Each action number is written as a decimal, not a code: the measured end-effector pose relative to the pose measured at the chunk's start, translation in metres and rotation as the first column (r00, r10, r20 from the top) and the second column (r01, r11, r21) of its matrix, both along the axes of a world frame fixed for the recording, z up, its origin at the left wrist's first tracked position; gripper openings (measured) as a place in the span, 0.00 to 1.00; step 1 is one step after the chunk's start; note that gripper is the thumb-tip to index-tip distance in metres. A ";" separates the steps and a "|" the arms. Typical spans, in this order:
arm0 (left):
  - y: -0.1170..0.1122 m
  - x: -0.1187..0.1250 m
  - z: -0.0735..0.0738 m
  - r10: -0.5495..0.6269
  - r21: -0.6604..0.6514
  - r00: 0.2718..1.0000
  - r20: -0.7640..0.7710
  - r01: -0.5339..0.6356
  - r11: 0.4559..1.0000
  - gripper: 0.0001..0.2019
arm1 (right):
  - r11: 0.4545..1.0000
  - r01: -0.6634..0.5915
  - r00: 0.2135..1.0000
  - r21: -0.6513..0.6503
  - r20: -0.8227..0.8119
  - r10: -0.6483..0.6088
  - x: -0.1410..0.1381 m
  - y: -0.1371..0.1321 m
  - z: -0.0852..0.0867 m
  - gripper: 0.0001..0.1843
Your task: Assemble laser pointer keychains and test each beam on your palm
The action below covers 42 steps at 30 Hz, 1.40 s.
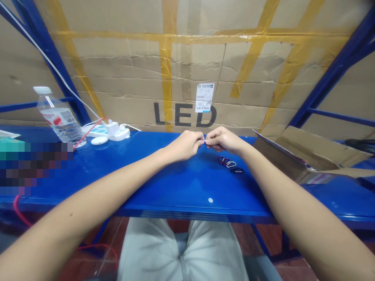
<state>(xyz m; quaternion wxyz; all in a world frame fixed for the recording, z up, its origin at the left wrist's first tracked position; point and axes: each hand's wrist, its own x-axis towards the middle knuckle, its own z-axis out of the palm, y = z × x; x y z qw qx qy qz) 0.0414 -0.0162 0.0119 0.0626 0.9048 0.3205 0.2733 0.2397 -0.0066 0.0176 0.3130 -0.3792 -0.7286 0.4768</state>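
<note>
My left hand (187,143) and my right hand (222,139) meet above the far middle of the blue shelf (175,187). Both have their fingers pinched together on a tiny light-coloured piece (204,141) between the fingertips; it is too small to name. Just below my right hand, a few small carabiner clips (230,164) lie on the shelf: one purple, one silver, one dark. Neither hand touches them.
An open cardboard box (310,156) sits on the right. At the left stand a water bottle (58,117), a white power strip with a charger (113,130) and a red cable (88,132). A large carton marked LED (187,78) closes off the back. Blue frame struts rise on both sides.
</note>
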 end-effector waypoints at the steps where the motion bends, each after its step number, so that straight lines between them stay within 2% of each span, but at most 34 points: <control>1: 0.000 0.000 0.000 -0.005 0.005 1.000 0.018 0.005 1.000 0.10 | 1.000 -0.007 1.000 -0.005 -0.007 0.007 0.000 0.000 0.000 0.10; 7: 0.001 0.000 -0.007 -0.037 0.063 0.999 0.025 0.035 0.997 0.10 | 0.997 -0.002 1.000 -0.077 -0.003 0.001 0.002 -0.001 0.000 0.09; 17: 0.005 -0.001 -0.009 -0.056 0.159 0.998 -0.001 0.055 0.986 0.09 | 0.977 -0.030 0.995 -0.209 -0.104 0.008 0.004 0.005 -0.005 0.07; 20: 0.005 -0.001 -0.008 -0.053 0.152 0.999 0.004 0.052 0.987 0.09 | 0.985 -0.016 0.998 -0.174 -0.056 0.007 0.005 0.002 -0.001 0.08; 23: 0.006 0.000 -0.007 -0.028 0.124 0.998 0.053 0.021 0.992 0.08 | 0.999 0.034 0.987 -0.016 0.156 -0.031 0.012 -0.001 0.008 0.11; 25: 0.008 -0.001 -0.007 0.007 0.106 0.996 0.089 -0.016 0.994 0.07 | 0.988 0.076 0.910 0.134 0.396 -0.123 0.019 0.000 0.013 0.12; 27: 0.011 -0.002 -0.008 0.043 0.094 0.993 0.111 -0.054 0.994 0.06 | 0.964 0.102 0.737 0.246 0.632 -0.239 0.027 0.005 0.015 0.09; 29: 0.014 -0.004 -0.009 0.069 0.082 0.991 0.113 -0.078 0.994 0.06 | 0.959 0.111 0.539 0.260 0.795 -0.278 0.032 0.010 0.012 0.07; 30: 0.015 -0.004 -0.010 0.077 0.078 0.991 0.109 -0.085 0.993 0.07 | 0.964 0.113 0.471 0.240 0.841 -0.265 0.034 0.012 0.009 0.08; 32: 0.017 -0.005 -0.011 0.085 0.072 0.992 0.093 -0.092 0.993 0.07 | 0.973 0.119 0.410 0.197 0.883 -0.228 0.033 0.015 0.003 0.10; 35: 0.017 -0.005 -0.014 0.091 0.077 0.993 0.075 -0.096 0.992 0.07 | 0.978 0.098 0.430 0.185 0.878 -0.209 0.025 0.015 -0.004 0.09; 38: 0.016 -0.005 -0.015 0.094 0.073 0.994 0.058 -0.098 0.993 0.07 | 0.972 0.034 0.489 0.234 0.844 -0.221 0.012 0.012 -0.009 0.05; 42: 0.016 -0.004 -0.016 0.095 0.039 0.993 0.064 -0.098 0.994 0.05 | 0.947 -0.019 0.548 0.320 0.796 -0.258 0.000 0.011 -0.016 0.07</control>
